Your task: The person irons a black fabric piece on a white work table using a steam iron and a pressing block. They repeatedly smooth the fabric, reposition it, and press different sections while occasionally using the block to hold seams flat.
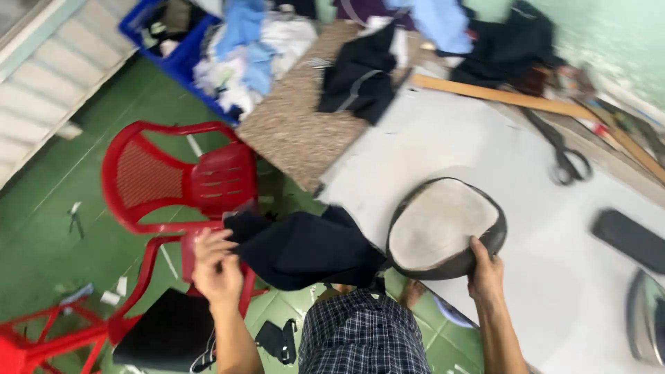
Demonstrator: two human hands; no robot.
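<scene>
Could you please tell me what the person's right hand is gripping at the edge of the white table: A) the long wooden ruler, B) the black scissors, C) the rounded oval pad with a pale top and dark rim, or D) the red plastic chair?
C: the right hand grips the lower edge of the rounded oval pad with a pale top and dark rim, while the black scissors lie untouched farther back on the white table.

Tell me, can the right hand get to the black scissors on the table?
Probably yes, with a stretch. The right hand grips the oval pad, so it would need to let go first. The table between it and the scissors lies bare.
</scene>
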